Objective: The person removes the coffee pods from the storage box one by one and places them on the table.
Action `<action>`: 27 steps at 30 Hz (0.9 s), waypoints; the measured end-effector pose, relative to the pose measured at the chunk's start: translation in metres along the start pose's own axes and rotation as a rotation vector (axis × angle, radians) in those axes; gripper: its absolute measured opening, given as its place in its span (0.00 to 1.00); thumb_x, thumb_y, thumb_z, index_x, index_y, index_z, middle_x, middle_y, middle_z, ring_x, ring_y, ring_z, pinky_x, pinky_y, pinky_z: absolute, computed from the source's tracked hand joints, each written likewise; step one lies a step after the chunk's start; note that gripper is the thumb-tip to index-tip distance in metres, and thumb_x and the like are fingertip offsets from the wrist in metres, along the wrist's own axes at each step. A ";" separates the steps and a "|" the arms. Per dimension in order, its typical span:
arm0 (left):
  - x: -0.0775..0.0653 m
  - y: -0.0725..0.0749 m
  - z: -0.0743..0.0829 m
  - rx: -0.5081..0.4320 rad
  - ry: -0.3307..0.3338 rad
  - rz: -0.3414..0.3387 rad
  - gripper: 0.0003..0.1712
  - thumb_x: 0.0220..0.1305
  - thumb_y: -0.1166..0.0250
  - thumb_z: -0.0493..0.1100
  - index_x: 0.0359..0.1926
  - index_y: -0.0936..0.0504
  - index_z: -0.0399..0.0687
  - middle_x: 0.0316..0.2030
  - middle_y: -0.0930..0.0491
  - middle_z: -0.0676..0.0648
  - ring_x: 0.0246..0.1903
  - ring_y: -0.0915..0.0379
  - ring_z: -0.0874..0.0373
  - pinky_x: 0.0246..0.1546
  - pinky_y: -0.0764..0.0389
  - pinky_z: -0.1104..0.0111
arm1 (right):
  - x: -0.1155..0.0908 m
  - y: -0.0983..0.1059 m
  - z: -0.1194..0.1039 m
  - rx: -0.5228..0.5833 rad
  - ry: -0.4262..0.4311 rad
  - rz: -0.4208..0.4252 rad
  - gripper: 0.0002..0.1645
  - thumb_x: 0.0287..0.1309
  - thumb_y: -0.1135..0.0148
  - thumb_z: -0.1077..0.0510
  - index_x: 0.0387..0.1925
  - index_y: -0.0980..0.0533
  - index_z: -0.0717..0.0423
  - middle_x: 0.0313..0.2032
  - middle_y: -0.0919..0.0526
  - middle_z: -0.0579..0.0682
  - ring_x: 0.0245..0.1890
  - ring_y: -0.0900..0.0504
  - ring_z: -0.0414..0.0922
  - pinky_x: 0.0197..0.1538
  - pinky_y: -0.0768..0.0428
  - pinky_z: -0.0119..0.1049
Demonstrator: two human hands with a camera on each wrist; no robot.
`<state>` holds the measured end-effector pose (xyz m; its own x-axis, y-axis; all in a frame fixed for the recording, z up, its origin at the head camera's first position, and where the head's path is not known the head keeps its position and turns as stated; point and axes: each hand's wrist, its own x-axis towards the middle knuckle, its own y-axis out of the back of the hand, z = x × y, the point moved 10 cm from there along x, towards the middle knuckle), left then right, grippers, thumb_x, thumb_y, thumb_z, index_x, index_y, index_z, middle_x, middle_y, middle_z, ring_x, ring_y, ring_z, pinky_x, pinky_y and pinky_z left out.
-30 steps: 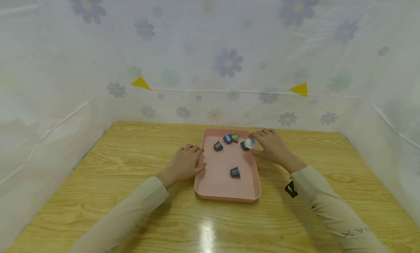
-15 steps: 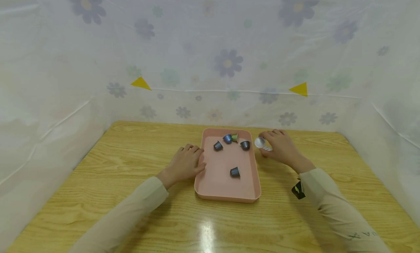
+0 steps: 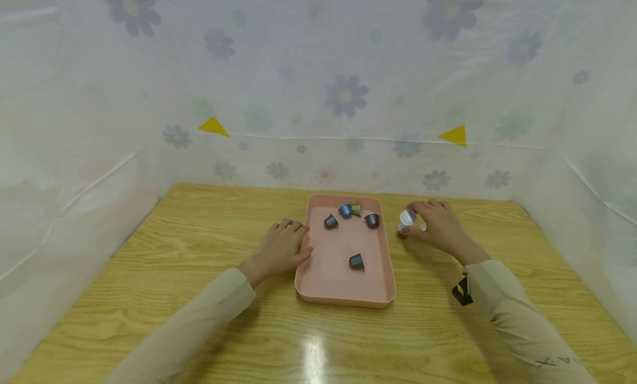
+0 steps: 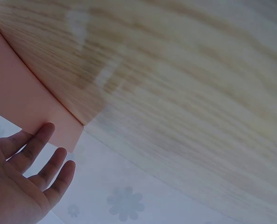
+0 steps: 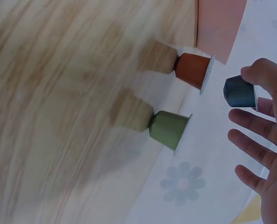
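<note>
Presently: right hand pinches one dark-teal cup-shaped capsule; wood-grain table, one rust-orange capsule, one green capsule; pink rectangular tray, five capsules; left hand loosely touches tray.

Head cam: widest, farthest, from person's side, facing forward-down over woodgrain table to floral curtain. Left wrist: low, close, near upside down, pink tray at frame left. Right wrist: low, close, sideways, facing orange coffee capsule, green coffee capsule. Tray, curtain in all three.
</note>
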<state>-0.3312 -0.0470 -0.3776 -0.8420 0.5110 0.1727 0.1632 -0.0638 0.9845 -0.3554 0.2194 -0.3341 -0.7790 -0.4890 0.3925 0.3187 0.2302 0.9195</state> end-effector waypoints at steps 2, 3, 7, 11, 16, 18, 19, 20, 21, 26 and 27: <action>0.000 0.000 0.000 -0.002 -0.001 0.001 0.30 0.62 0.48 0.60 0.58 0.29 0.46 0.54 0.26 0.46 0.56 0.34 0.49 0.54 0.31 0.54 | -0.002 0.000 0.005 0.005 -0.014 0.001 0.27 0.45 0.31 0.50 0.47 0.27 0.57 0.42 0.19 0.56 0.43 0.25 0.55 0.49 0.33 0.58; 0.000 0.001 0.000 -0.003 -0.001 0.002 0.30 0.62 0.48 0.60 0.58 0.29 0.46 0.54 0.26 0.46 0.56 0.34 0.49 0.54 0.31 0.54 | -0.003 0.001 0.007 0.007 -0.020 0.002 0.27 0.45 0.31 0.51 0.47 0.27 0.57 0.42 0.19 0.55 0.42 0.25 0.55 0.49 0.33 0.58; -0.001 0.001 0.000 -0.001 -0.005 0.007 0.30 0.62 0.48 0.60 0.58 0.28 0.46 0.54 0.26 0.47 0.55 0.34 0.49 0.54 0.31 0.54 | -0.007 0.002 0.015 0.011 -0.039 0.012 0.25 0.45 0.31 0.53 0.46 0.27 0.58 0.40 0.18 0.55 0.40 0.24 0.54 0.48 0.33 0.58; -0.001 0.001 0.000 0.004 -0.008 0.010 0.30 0.62 0.49 0.60 0.58 0.28 0.46 0.53 0.26 0.47 0.55 0.34 0.49 0.54 0.31 0.54 | -0.011 0.003 0.023 0.014 -0.062 0.018 0.25 0.45 0.31 0.53 0.45 0.27 0.58 0.39 0.18 0.55 0.39 0.24 0.54 0.47 0.33 0.58; 0.000 -0.001 0.000 0.010 -0.006 0.004 0.30 0.62 0.49 0.60 0.58 0.29 0.47 0.54 0.26 0.47 0.55 0.34 0.49 0.54 0.31 0.54 | -0.017 0.001 0.037 0.034 -0.122 -0.015 0.26 0.47 0.32 0.52 0.47 0.27 0.57 0.40 0.18 0.55 0.42 0.24 0.55 0.49 0.35 0.60; 0.000 -0.001 -0.001 0.010 -0.005 0.001 0.30 0.62 0.49 0.60 0.58 0.29 0.47 0.54 0.27 0.47 0.56 0.34 0.49 0.54 0.31 0.54 | -0.020 0.000 0.042 0.043 -0.142 -0.031 0.26 0.48 0.33 0.50 0.48 0.28 0.58 0.41 0.19 0.56 0.44 0.25 0.56 0.51 0.36 0.61; 0.000 -0.002 -0.001 0.008 -0.004 -0.001 0.30 0.62 0.49 0.60 0.58 0.29 0.47 0.54 0.27 0.47 0.56 0.34 0.49 0.54 0.31 0.54 | -0.022 0.000 0.044 0.045 -0.150 -0.034 0.27 0.48 0.33 0.50 0.48 0.28 0.58 0.42 0.19 0.56 0.44 0.25 0.57 0.51 0.37 0.61; 0.000 -0.002 -0.001 0.007 -0.004 -0.003 0.30 0.62 0.49 0.60 0.58 0.29 0.47 0.54 0.27 0.47 0.56 0.34 0.49 0.54 0.31 0.54 | -0.023 0.000 0.046 0.046 -0.156 -0.035 0.27 0.48 0.34 0.49 0.48 0.28 0.58 0.42 0.20 0.56 0.44 0.25 0.57 0.51 0.37 0.61; 0.000 -0.002 -0.001 0.007 -0.003 -0.004 0.31 0.62 0.50 0.60 0.58 0.29 0.47 0.54 0.27 0.47 0.56 0.34 0.49 0.54 0.31 0.54 | -0.025 0.001 0.048 0.047 -0.160 -0.032 0.28 0.49 0.34 0.49 0.49 0.28 0.58 0.42 0.20 0.56 0.44 0.25 0.57 0.51 0.37 0.61; 0.000 -0.002 -0.001 0.003 -0.003 -0.014 0.31 0.62 0.50 0.60 0.59 0.30 0.47 0.55 0.27 0.47 0.56 0.35 0.49 0.55 0.31 0.54 | -0.031 0.002 0.056 0.047 -0.175 -0.021 0.27 0.49 0.34 0.51 0.49 0.29 0.59 0.42 0.21 0.58 0.43 0.26 0.58 0.50 0.38 0.61; 0.000 -0.002 -0.001 0.005 -0.002 -0.014 0.31 0.62 0.50 0.60 0.59 0.30 0.47 0.55 0.27 0.47 0.56 0.35 0.49 0.55 0.31 0.54 | -0.032 0.002 0.058 0.046 -0.178 -0.021 0.27 0.49 0.34 0.52 0.49 0.29 0.59 0.42 0.21 0.58 0.43 0.26 0.58 0.49 0.38 0.61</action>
<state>-0.3323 -0.0478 -0.3799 -0.8432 0.5137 0.1585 0.1537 -0.0521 0.9867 -0.3607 0.2844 -0.3460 -0.8700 -0.3382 0.3588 0.2794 0.2613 0.9239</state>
